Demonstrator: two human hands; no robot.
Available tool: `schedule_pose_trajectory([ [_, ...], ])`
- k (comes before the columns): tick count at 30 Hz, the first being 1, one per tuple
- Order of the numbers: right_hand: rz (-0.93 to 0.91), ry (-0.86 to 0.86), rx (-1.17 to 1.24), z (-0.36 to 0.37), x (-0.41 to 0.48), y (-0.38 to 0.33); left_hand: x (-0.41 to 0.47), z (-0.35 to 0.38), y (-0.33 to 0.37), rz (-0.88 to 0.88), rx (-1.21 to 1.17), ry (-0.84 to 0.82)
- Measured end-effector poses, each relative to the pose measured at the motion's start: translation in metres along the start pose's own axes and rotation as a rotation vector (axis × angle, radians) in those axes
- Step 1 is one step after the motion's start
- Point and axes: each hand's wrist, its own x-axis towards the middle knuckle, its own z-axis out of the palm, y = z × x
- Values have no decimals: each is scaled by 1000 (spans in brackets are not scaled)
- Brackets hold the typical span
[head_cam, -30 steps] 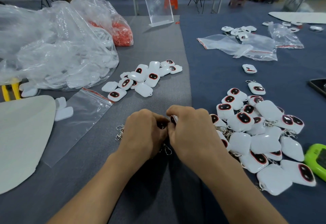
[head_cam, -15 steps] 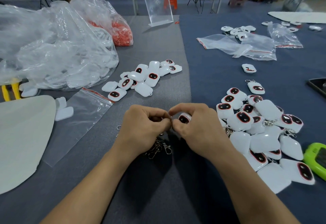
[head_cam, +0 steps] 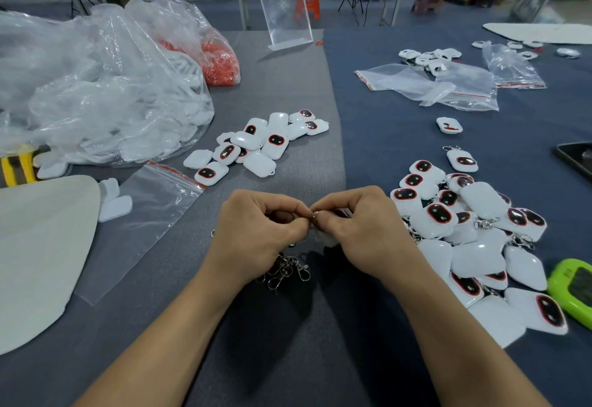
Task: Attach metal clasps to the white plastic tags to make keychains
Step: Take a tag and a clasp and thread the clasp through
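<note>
**Entry: two hands joined over one tag, mid-table**

Item 1. Left hand (head_cam: pixel 256 227), near the table's centre. The fingers were curled and the thumb and forefinger were pressed together in a pinch on a metal clasp (head_cam: pixel 315 213). Only a small glint of it showed at the fingertips.

Item 2. Right hand (head_cam: pixel 362 230), touching the left at the fingertips. Its fingers were curled round a white plastic tag (head_cam: pixel 323 237), which sat mostly hidden beneath the palm. A white corner showed below the thumb. Whether clasp and tag were joined could not be told.

Item 3. Loose clasps (head_cam: pixel 288 270), a tangled silver heap on the grey cloth (head_cam: pixel 288 86), lay just below the left hand and partly under its wrist.

Item 4. Bare tags (head_cam: pixel 256 147), a small pile beyond the hands, were white, some showing a dark red-rimmed face.

Item 5. Finished keychains (head_cam: pixel 474 233), a larger pile on the blue cloth (head_cam: pixel 384 137), lay just beside the right hand. Clasps were visible among them.

Item 6. Single tag (head_cam: pixel 449 125) lay alone on the blue cloth, beyond that pile.

Item 7. Sundries:
- a large clear bag (head_cam: pixel 96 86) of white parts at far left
- a bag of orange pieces (head_cam: pixel 221 66) behind it
- a flat zip bag (head_cam: pixel 144 217) left of the hands
- an acrylic stand (head_cam: pixel 285 12) at the far edge
- a green device (head_cam: pixel 573 291) at right
</note>
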Motion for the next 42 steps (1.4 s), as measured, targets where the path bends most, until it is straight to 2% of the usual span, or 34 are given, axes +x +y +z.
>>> schedule_pose_trajectory([
  [4, -33, -16, -37, -1, -2, -1, -2, -3, 1, 102, 99, 18],
  [8, -41, -71, -24, -4, -1, 0, -2, -6, 3, 119, 133, 9],
  [16, -42, -269, 10, -10, 2, 2, -1, -10, 4, 85, 140, -121],
  [22, -77, -324, 33, -10, 0, 0, -4, -11, 6, 67, 99, -179],
  [26, -90, -296, 105, -11, 0, -2, -3, -9, 7, 18, -60, -169],
  [29, -97, -217, 137, -10, 0, -2, -2, -6, 7, -4, -159, -98],
  [34, -116, -93, 80, -8, -2, -3, 0, -3, 9, -54, -256, -25],
  [36, -40, 23, 103, -9, 1, 2, -1, -4, 9, -39, -160, 65],
  [38, 42, 110, 172, -11, 5, 6, -4, -7, 7, 78, 119, 172],
  [40, 90, 70, 310, -12, 6, 5, -6, -7, 6, 253, 472, 172],
  [42, 74, 8, 295, -10, 5, 6, -4, -4, 5, 385, 693, 107],
])
